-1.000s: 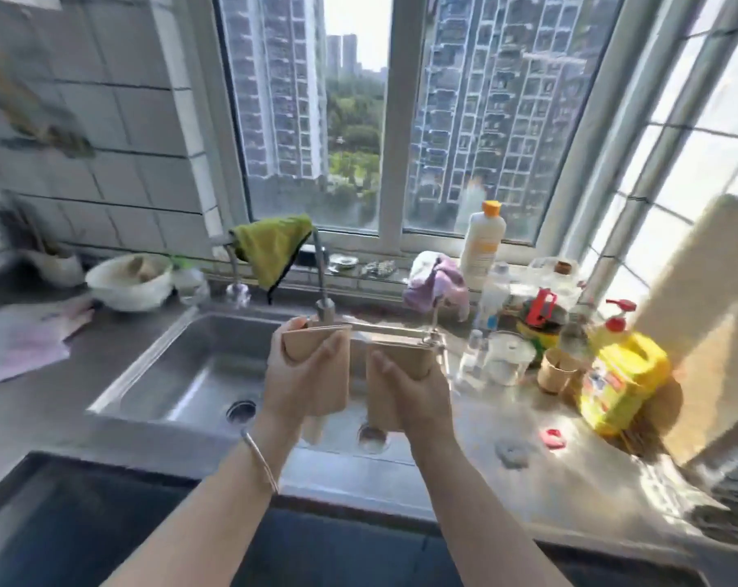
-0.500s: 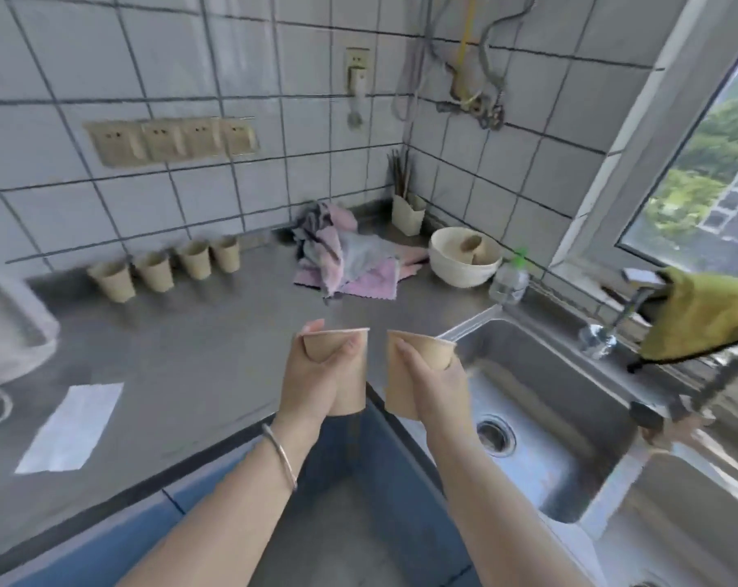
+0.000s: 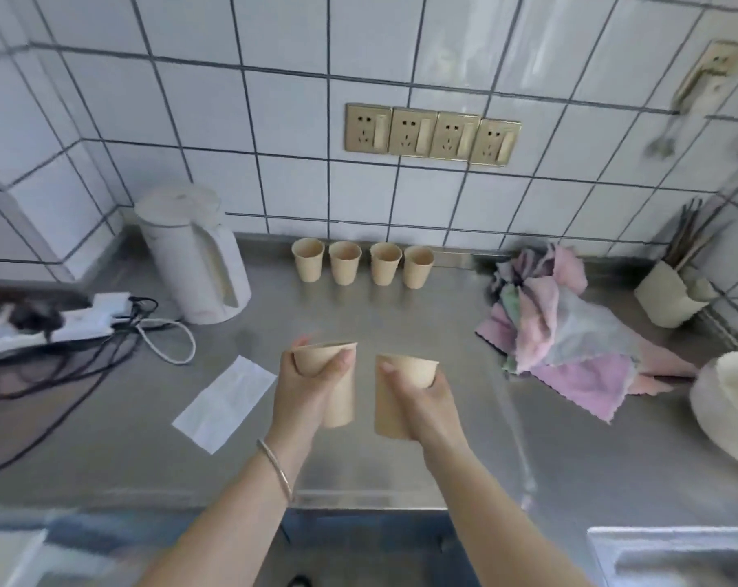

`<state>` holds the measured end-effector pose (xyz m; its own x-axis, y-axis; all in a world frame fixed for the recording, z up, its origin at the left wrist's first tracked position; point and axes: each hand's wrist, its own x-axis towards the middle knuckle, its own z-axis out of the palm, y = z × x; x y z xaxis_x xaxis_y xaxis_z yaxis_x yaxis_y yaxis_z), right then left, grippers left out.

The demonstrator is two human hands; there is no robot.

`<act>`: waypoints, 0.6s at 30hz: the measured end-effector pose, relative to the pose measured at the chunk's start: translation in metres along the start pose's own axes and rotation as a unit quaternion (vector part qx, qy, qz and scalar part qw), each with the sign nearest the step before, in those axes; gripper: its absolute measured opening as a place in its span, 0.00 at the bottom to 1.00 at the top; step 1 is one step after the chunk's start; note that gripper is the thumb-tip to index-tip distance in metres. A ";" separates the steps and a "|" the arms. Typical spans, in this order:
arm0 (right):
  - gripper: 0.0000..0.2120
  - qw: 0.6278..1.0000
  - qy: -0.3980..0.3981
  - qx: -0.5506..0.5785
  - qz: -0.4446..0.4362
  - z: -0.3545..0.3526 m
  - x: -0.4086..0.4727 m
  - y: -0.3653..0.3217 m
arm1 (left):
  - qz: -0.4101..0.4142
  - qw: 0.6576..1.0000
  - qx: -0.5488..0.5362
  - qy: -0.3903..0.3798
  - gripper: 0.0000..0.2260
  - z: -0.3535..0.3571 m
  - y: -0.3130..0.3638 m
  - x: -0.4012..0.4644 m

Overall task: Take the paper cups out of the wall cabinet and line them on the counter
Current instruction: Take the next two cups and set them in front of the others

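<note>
Left hand (image 3: 305, 385) and right hand (image 3: 418, 400) are each gripping one paper cup, grips closed. Best setting both upright beside the four-cup row (image 3: 363, 264), rims aligned, on the worktop (image 3: 401, 324).

Both forearms are bare up to the lower edge of the view, with no sleeve showing. The left hand (image 3: 312, 385) has a thin, plain silver-coloured bangle (image 3: 276, 468) sitting loose at the wrist. The right hand (image 3: 420, 402) appears to wear nothing, though the view is a little blurred.
</note>
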<state>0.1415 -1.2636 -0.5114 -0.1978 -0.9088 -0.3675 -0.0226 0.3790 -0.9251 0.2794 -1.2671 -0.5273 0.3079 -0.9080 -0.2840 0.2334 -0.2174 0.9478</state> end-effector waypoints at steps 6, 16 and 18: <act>0.17 0.998 -0.067 -0.017 0.011 0.058 0.077 -0.012 | -0.013 0.999 0.029 -0.023 0.19 -0.026 0.005 0.095; 0.27 0.997 -0.057 -0.041 -0.012 0.126 0.208 -0.016 | -0.054 0.993 0.099 -0.044 0.30 -0.033 -0.004 0.245; 0.31 0.998 -0.044 -0.048 -0.015 0.132 0.231 -0.013 | -0.049 0.990 0.128 -0.038 0.33 -0.028 -0.014 0.272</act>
<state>0.2257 -1.5020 -0.5969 -0.1083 -0.9305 -0.3499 -0.1211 0.3617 -0.9244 0.3862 -1.5010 -0.6217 0.2235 -0.8998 -0.3748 0.0147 -0.3814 0.9243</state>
